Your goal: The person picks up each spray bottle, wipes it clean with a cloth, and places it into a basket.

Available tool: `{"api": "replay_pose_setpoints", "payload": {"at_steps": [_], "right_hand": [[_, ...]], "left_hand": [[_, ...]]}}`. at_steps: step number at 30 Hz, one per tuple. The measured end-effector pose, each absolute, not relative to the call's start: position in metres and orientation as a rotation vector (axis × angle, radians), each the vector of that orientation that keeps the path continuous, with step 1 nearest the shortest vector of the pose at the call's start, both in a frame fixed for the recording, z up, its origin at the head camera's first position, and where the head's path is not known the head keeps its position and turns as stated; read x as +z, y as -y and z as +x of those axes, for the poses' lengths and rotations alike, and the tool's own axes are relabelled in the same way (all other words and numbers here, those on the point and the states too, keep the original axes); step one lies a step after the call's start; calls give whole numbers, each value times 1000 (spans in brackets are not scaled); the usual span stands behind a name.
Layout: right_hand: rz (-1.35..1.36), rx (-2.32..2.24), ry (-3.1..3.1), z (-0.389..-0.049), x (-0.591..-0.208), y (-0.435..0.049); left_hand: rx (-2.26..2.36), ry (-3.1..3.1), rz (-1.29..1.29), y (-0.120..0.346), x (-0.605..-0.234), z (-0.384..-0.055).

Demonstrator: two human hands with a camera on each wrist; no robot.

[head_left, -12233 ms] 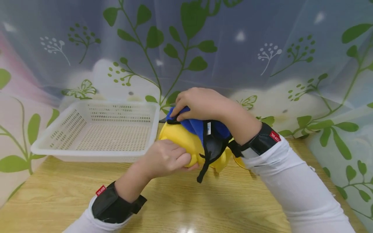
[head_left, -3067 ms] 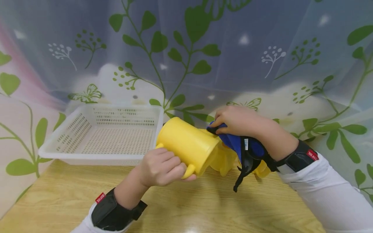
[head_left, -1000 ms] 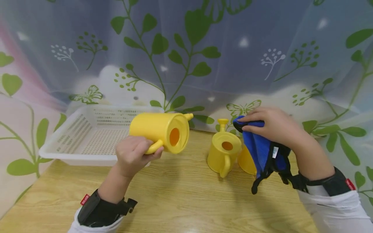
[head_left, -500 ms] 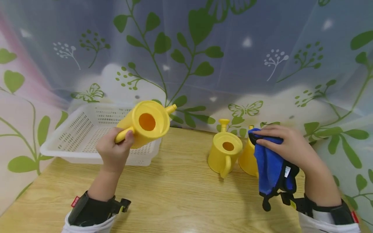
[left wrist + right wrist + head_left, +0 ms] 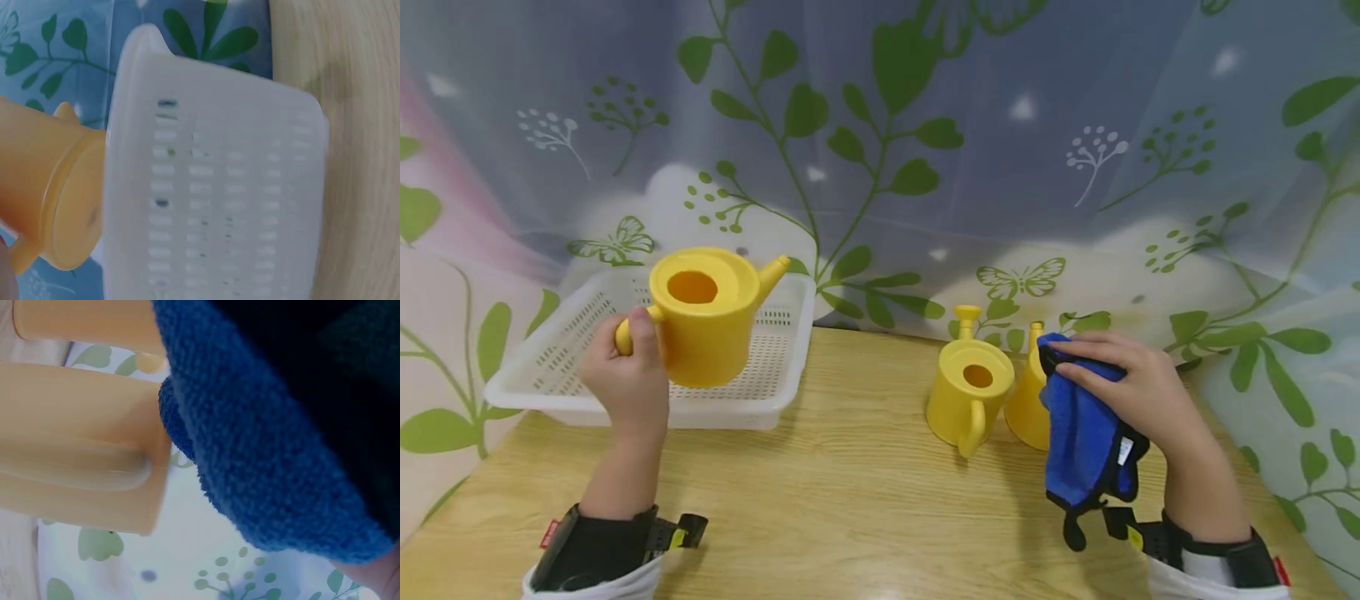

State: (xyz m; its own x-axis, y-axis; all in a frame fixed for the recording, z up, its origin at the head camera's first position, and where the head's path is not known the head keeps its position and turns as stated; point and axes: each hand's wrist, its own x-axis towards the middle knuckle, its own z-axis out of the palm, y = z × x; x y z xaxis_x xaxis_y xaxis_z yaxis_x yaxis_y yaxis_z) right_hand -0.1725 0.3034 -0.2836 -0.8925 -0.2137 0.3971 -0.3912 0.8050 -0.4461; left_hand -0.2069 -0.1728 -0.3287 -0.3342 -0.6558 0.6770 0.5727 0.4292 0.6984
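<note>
The yellow watering can [image 5: 707, 333] hangs over the white basket [image 5: 730, 410], nearly upright, with its round opening facing up and its spout pointing toward the basket's right side. Half a second ago it leaned with the opening turned toward the head camera and sat nearer the basket's right end; now it has straightened and shifted left above the basket. The left hand [image 5: 627, 379] grips the handle [image 5: 624, 337], fingers curled round it and thumb lying along the top, so the can's body is on the right of the knuckles, clear of the palm. In the left wrist view its base shows beyond the basket's rim.

Well to the right of the basket, a second can [image 5: 955, 404] with a flared sprinkler head stands upright on the wooden table [image 5: 850, 508], and a third can [image 5: 1022, 408] stands just past it; both stand as they did. Farthest right of the basket, the right hand [image 5: 1138, 387] pinches a blue cloth [image 5: 1081, 446] between thumb and fingers, its black-edged folds hanging down. The cloth overlaps the third can in view, though whether they touch is hard to say.
</note>
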Motion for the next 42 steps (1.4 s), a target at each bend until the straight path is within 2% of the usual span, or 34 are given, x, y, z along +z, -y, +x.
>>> {"api": "replay_pose_setpoints", "payload": {"at_steps": [9, 17, 24, 37, 42], "right_hand": [[463, 775, 2658, -169, -296, -304], [483, 732, 2626, -169, -301, -305], [473, 729, 2620, -168, -304, -305], [491, 731, 2612, -166, -307, -303], [482, 720, 2610, -168, -308, -303]], "left_hand": [[-1361, 1427, 198, 191, -333, -210], [-1695, 1234, 216, 201, -335, -213], [-1659, 1364, 374, 212, -331, -214], [-1597, 1675, 511, 231, -329, -216], [-1671, 1828, 650, 239, -322, -215]]}}
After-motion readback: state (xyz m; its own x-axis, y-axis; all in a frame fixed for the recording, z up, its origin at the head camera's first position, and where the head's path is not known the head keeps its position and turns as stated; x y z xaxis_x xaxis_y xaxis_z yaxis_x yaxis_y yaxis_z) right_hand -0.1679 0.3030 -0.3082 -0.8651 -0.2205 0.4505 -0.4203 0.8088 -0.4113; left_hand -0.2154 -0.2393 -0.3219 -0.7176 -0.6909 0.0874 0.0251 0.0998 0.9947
